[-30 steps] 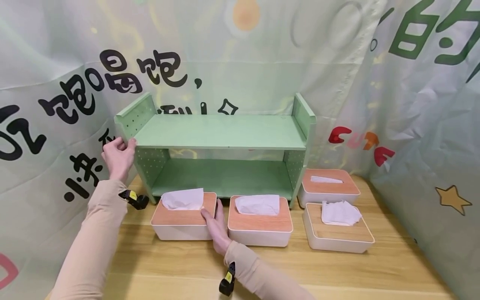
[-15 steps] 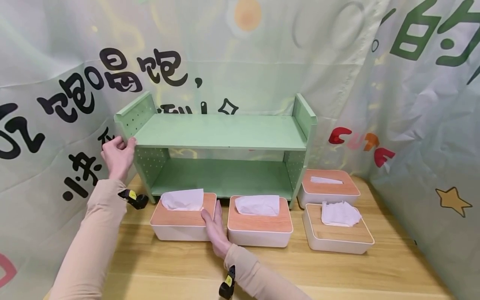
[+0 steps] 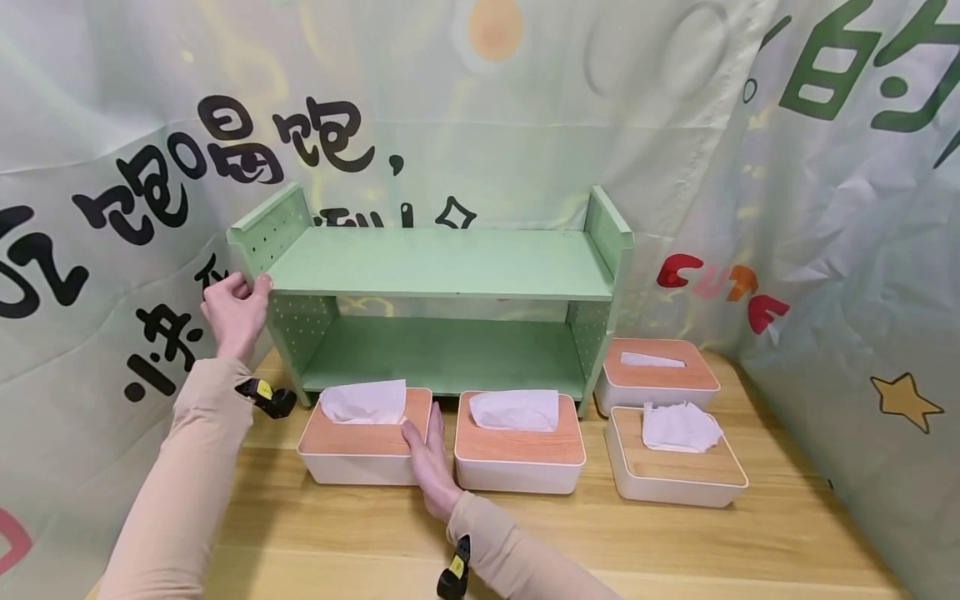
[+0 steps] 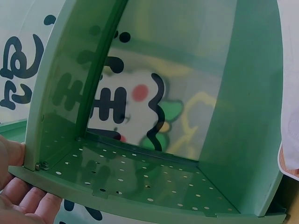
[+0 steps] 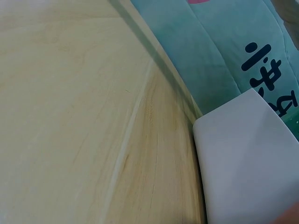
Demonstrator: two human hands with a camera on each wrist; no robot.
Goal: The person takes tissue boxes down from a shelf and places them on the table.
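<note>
My left hand (image 3: 236, 315) grips the front left edge of a two-tier green shelf (image 3: 442, 262). In the left wrist view, the thumb lies above the edge of the perforated side panel (image 4: 140, 182) and the curled fingers (image 4: 35, 201) below it. My right hand (image 3: 433, 467) holds the right end of the leftmost tissue box (image 3: 360, 469), thumb on the wood-look lid and fingers along its right side. This box is white, with a tissue sticking up. In the right wrist view its white wall (image 5: 247, 158) shows on the wooden table (image 5: 93, 116); most of that hand is out of view.
Close to the right of my right hand stands a second tissue box (image 3: 520, 475). Two further tissue boxes, one in front (image 3: 678, 487) and one behind (image 3: 660, 398), are at the shelf's right. Printed fabric (image 3: 480, 150) hangs behind and on both sides.
The leftmost tissue box has slid slightly left and toward me, with my right hand on it. My left hand keeps its place on the shelf edge.
</note>
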